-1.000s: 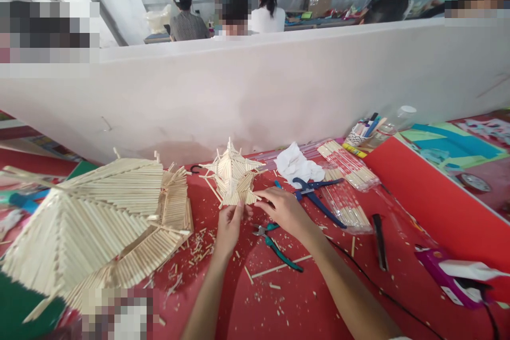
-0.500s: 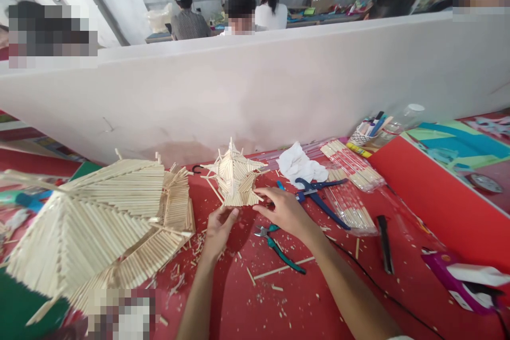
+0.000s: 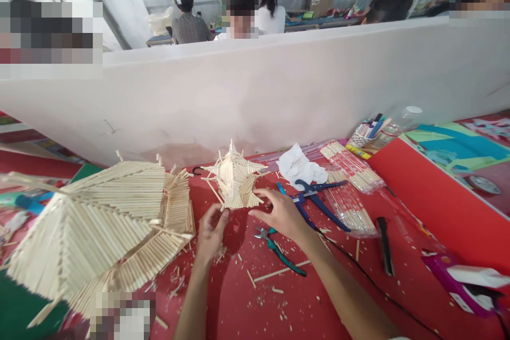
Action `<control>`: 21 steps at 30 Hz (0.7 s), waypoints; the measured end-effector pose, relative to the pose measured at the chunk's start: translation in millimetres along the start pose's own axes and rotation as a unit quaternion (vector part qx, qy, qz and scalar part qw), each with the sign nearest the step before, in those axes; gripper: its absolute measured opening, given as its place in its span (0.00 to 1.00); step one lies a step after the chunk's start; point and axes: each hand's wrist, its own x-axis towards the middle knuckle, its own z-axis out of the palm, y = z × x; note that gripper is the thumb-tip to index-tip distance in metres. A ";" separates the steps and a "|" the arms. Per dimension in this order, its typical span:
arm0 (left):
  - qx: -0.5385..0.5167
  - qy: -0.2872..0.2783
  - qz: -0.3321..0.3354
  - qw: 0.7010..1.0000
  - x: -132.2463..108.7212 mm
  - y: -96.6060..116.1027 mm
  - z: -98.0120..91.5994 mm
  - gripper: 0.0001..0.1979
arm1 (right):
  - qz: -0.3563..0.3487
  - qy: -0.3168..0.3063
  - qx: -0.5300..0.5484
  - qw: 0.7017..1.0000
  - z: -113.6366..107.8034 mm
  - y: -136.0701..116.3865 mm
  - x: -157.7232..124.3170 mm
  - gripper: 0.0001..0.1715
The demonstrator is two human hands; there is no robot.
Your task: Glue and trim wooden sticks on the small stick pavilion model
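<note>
A small pointed roof model made of thin wooden sticks (image 3: pixel 233 178) stands on the red table (image 3: pixel 279 305) just beyond my hands. My left hand (image 3: pixel 211 231) pinches its lower left edge between thumb and fingers. My right hand (image 3: pixel 281 212) curls round its lower right edge, thumb below and fingers above. Teal-handled pliers (image 3: pixel 281 251) lie directly under my right wrist. Loose stick offcuts are scattered around both hands.
A large stick roof (image 3: pixel 99 218) fills the left. To the right lie blue scissors (image 3: pixel 314 196), a white cloth (image 3: pixel 298 167), wrapped stick packs (image 3: pixel 350 167), a black tool (image 3: pixel 384 247), a pen cup (image 3: pixel 364 135) and a purple glue gun (image 3: pixel 458 276). Other people sit behind a white partition (image 3: pixel 279 79).
My left hand has slid down and left, from against the model's base to its lower left corner. My right hand stays at the lower right edge. The model has barely moved.
</note>
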 end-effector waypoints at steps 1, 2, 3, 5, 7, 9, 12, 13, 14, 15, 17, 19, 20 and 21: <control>0.004 0.001 0.006 1.000 -0.4 -0.2 -0.2 0.12 | 0.008 0.002 -0.006 1.000 1.6 -0.4 0.3 0.28; 0.009 0.003 0.010 1.000 -0.7 -0.4 -0.2 0.12 | 0.014 0.004 -0.013 1.000 3.4 -0.7 0.7 0.28; 0.015 0.005 0.014 1.000 -0.9 -0.6 0.0 0.11 | 0.019 0.008 -0.019 1.000 5.2 -1.1 1.2 0.26; 0.035 0.009 0.023 0.999 -1.1 -0.8 0.1 0.11 | 0.025 0.014 -0.023 0.999 8.0 -1.8 2.2 0.21; 0.063 0.009 0.034 0.997 -1.2 -0.6 -0.1 0.10 | 0.027 0.015 -0.017 0.999 8.3 -2.0 2.4 0.19; 0.084 0.009 0.044 0.995 -1.1 -0.3 -0.5 0.11 | 0.027 0.009 -0.005 1.000 5.8 -1.5 1.9 0.20; 0.094 0.011 0.050 0.994 -0.8 -0.2 -0.5 0.11 | 0.020 -0.017 0.021 0.999 -0.2 0.8 0.6 0.20; 0.092 0.011 0.050 0.994 -0.6 0.0 -0.2 0.12 | 0.014 -0.026 0.026 0.999 -1.8 1.9 0.4 0.20; 0.089 0.011 0.049 0.995 -0.5 0.2 0.1 0.12 | 0.009 -0.033 0.027 0.999 -2.9 3.0 0.3 0.19; 0.085 0.011 0.047 0.995 -0.5 0.5 0.5 0.13 | 0.004 -0.035 0.023 0.999 -3.6 4.1 0.4 0.19; 0.080 0.014 0.042 0.996 -0.5 1.5 1.1 0.14 | 0.001 -0.034 0.013 0.999 -4.1 5.5 0.7 0.19; 0.076 0.018 0.039 0.996 -0.7 2.7 1.6 0.14 | 0.003 -0.034 0.014 0.999 -5.2 5.4 0.8 0.19; 0.074 0.019 0.037 0.996 -0.7 3.2 1.7 0.14 | 0.005 -0.038 0.019 0.999 -6.3 4.9 0.7 0.20; 0.072 0.020 0.036 0.997 -0.8 3.6 1.8 0.15 | 0.006 -0.045 0.025 0.999 -7.8 4.2 0.4 0.22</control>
